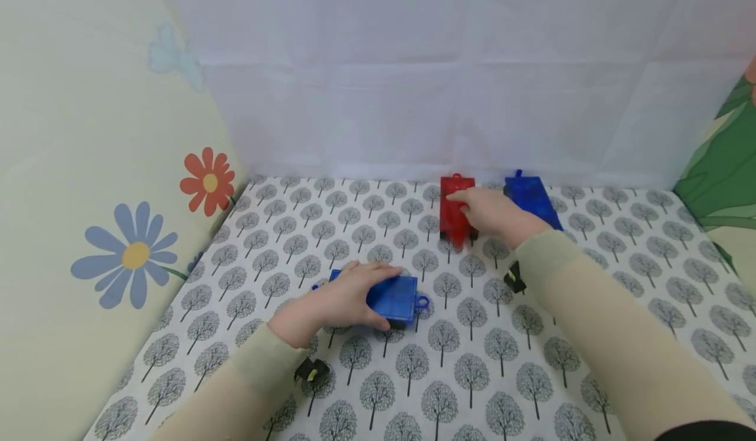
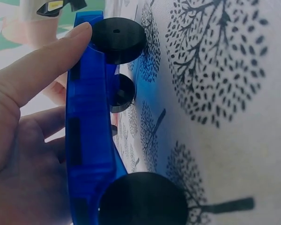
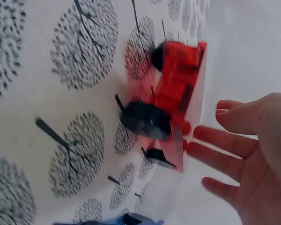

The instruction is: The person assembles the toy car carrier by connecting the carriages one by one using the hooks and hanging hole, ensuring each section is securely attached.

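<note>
A blue toy cart (image 1: pixel 394 298) with black wheels and a ring at its end stands on the tree-patterned cloth. My left hand (image 1: pixel 339 302) grips it across its width; in the left wrist view the thumb lies on the near side of the blue cart (image 2: pixel 89 98), while the other fingers are partly hidden behind it. Further back, a red toy cart (image 1: pixel 457 208) stands under my right hand (image 1: pixel 496 216). In the right wrist view, the extended fingertips of my right hand (image 3: pixel 243 150) touch the flat top of the red cart (image 3: pixel 175 89) and the thumb stands off it.
A second blue cart (image 1: pixel 531 198) stands at the back, right of the red one, partly behind my right hand and sleeve. A white curtain (image 1: pixel 413 86) hangs along the cloth's far edge. Flower-printed fabric (image 1: pixel 136 255) stands at the left, with green leaf print at the right.
</note>
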{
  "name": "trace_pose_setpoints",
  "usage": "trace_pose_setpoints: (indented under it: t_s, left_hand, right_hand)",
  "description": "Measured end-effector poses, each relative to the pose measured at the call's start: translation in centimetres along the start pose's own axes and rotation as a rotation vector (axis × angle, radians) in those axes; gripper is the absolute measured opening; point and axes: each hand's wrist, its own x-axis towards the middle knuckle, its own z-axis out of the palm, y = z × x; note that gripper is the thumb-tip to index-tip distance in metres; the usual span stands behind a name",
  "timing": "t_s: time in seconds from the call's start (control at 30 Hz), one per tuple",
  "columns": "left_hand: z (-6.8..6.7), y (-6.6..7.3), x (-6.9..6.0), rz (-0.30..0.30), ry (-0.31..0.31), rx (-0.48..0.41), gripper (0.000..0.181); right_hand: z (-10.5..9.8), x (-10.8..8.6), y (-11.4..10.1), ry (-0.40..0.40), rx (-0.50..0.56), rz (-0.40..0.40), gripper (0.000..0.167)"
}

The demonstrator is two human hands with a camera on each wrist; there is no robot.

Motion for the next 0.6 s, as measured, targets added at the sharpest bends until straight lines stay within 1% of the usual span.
trace_pose_setpoints:
  t_s: [0.07, 0.13, 0.17, 0.23, 0.3, 0.37, 0.43, 0.53, 0.6]
  left_hand:
    - [0.0, 0.0, 0.0, 0.001, 0.002, 0.001, 0.094]
    - [0.0, 0.0, 0.0, 0.009, 0.004, -0.001, 0.094]
    - [0.0, 0.0, 0.0, 0.011, 0.004, -0.002, 0.094]
    - [0.0, 0.1, 0.0, 0.019, 0.005, -0.005, 0.093]
    - [0.1, 0.3, 0.0, 0.023, 0.004, -0.009, 0.093]
    - [0.2, 0.4, 0.0, 0.021, -0.001, -0.012, 0.093]
    - [0.2, 0.5, 0.0, 0.019, -0.007, -0.012, 0.093]
    - [0.2, 0.5, 0.1, 0.022, -0.012, -0.001, 0.094]
    - [0.2, 0.4, 0.2, 0.027, -0.011, 0.007, 0.094]
  right_hand:
    - [-0.4, 0.2, 0.2, 0.011, -0.007, 0.008, 0.061]
    - [-0.6, 0.4, 0.6, 0.014, -0.078, -0.015, 0.078]
    - [-0.7, 0.5, 0.8, 0.014, -0.135, -0.035, 0.086]
    - [-0.7, 0.7, 1.3, 0.004, -0.293, -0.099, 0.100]
    - [-0.4, 0.7, 1.6, -0.004, -0.466, -0.186, 0.108]
    - [-0.2, 0.6, 1.7, -0.017, -0.591, -0.254, 0.108]
    - [0.0, 0.5, 1.5, -0.038, -0.671, -0.290, 0.108]
    - [0.0, 0.2, 1.3, -0.076, -0.686, -0.278, 0.102]
    - [-0.2, 0.2, 1.2, -0.085, -0.685, -0.266, 0.100]
